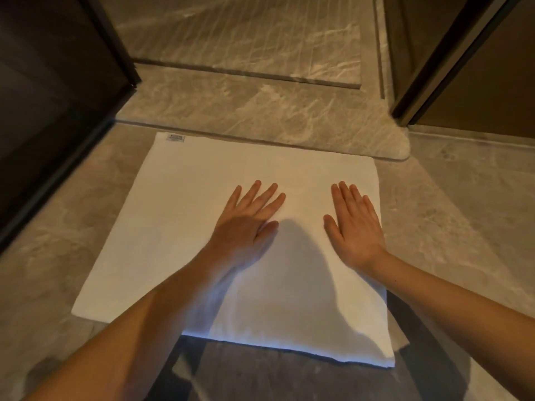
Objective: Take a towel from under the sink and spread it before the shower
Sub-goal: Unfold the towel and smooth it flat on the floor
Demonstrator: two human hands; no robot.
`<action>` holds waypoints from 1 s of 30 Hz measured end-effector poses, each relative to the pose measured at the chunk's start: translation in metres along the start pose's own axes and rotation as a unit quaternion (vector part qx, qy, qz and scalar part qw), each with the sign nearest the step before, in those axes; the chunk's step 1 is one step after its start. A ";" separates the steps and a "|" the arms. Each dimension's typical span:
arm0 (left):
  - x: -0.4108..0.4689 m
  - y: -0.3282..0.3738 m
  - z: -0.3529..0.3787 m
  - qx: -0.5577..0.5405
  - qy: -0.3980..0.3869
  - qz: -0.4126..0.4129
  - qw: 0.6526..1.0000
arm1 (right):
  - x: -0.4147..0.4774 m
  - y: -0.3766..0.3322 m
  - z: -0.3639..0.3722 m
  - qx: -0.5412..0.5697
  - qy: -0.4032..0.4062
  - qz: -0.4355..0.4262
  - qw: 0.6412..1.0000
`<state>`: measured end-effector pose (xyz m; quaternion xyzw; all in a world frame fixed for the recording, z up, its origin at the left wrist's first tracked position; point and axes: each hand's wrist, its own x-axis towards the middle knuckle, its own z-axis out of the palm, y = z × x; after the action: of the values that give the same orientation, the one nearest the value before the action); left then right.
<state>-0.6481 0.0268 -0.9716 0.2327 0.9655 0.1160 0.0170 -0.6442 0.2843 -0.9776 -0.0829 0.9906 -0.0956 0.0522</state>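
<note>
Lying flat on the marble floor (pixel 451 204) just near of the shower curb (pixel 260 111), the white towel (pixel 179 227) looked soft, light, limp — left hand (pixel 246 224) and right hand (pixel 354 227) rested open-palmed on it, gripping nothing. Corners seemed best for pulling.

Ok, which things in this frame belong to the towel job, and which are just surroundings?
Part of the job:
- towel, lying flat on the floor
- left hand, open on the towel
- right hand, open on the towel
- shower threshold, just beyond the towel

Just surroundings:
- dark door
- door frame
</note>
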 end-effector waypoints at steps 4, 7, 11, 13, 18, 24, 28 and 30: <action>-0.008 -0.024 0.003 0.025 -0.023 0.012 0.999 | 0.001 -0.028 -0.002 0.009 0.010 0.018 1.000; -0.007 -0.021 0.007 0.033 -0.013 0.010 0.999 | -0.003 -0.054 0.008 0.008 0.000 0.013 1.000; -0.008 -0.023 0.007 0.034 0.000 0.009 0.999 | -0.007 -0.058 0.017 -0.015 -0.003 -0.005 1.000; -0.008 -0.023 0.006 0.026 0.008 0.012 1.000 | -0.007 -0.056 0.018 -0.016 -0.003 -0.008 1.000; -0.010 -0.022 0.006 -0.003 0.032 0.017 0.999 | -0.008 -0.056 0.017 -0.008 -0.010 -0.010 1.000; -0.013 -0.021 0.005 -0.021 0.031 0.025 0.999 | -0.008 -0.058 0.012 -0.015 -0.030 -0.008 0.999; -0.007 -0.024 0.002 0.006 -0.034 0.014 0.999 | -0.007 -0.058 0.005 -0.024 -0.048 -0.007 0.999; -0.004 -0.026 -0.001 -0.002 -0.053 0.013 0.998 | -0.007 -0.056 -0.001 -0.020 -0.056 -0.010 0.998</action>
<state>-0.6564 0.0027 -0.9765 0.2513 0.9598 0.1056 0.0674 -0.6291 0.2314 -0.9654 -0.0987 0.9870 -0.0713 0.1051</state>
